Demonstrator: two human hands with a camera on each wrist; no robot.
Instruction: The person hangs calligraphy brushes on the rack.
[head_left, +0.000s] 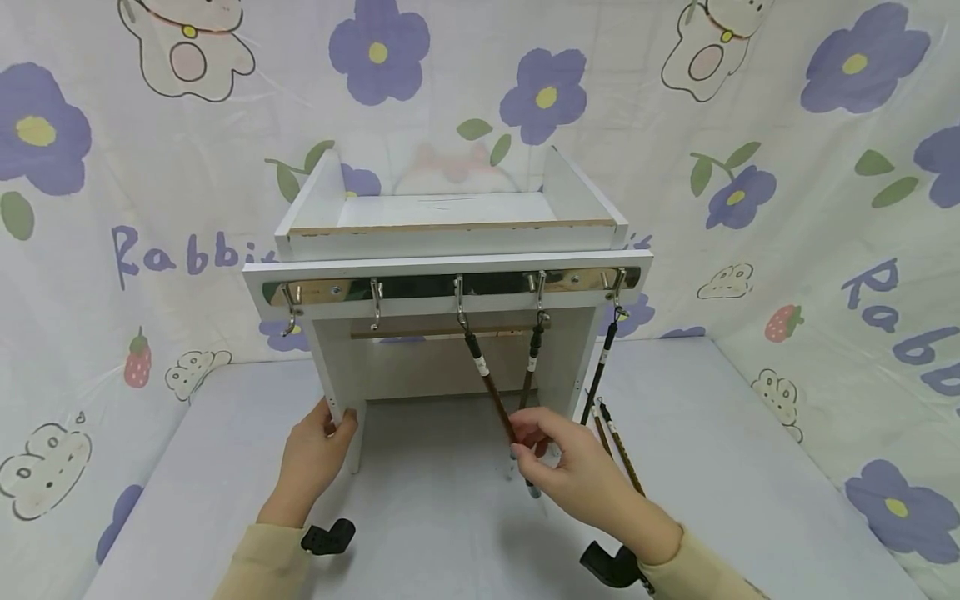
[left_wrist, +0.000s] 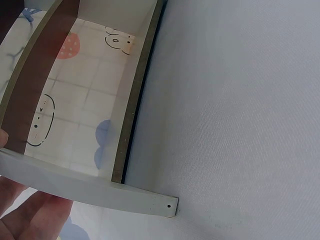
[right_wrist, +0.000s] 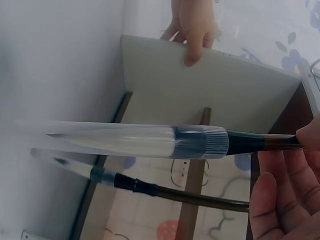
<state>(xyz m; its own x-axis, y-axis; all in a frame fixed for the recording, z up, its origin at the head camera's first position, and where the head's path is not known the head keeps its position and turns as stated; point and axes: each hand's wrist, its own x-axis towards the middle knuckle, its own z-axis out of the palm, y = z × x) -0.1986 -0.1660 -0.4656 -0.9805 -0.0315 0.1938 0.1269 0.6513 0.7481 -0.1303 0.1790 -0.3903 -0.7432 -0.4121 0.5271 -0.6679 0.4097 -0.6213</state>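
My right hand [head_left: 573, 467] pinches a calligraphy brush [head_left: 492, 388] that hangs from the middle hook of a white shelf stand. In the right wrist view, a clear cap covers the pale bristles of this brush [right_wrist: 150, 141]. Behind it hangs a second capped brush [right_wrist: 200, 199], from the fourth hook. A third brush [head_left: 599, 371] hangs at the far right hook. My left hand [head_left: 313, 454] grips the stand's left side panel [left_wrist: 90, 192], with the thumb on the inner face and the fingers outside.
A metal hook rail [head_left: 427, 286] runs along the stand's front, and its two left hooks hold nothing. An open-topped tray section [head_left: 450, 243] forms the top. More brushes [head_left: 621, 442] lie at the right on the white tabletop [head_left: 232, 433]. A patterned cloth [head_left: 465, 67] hangs behind.
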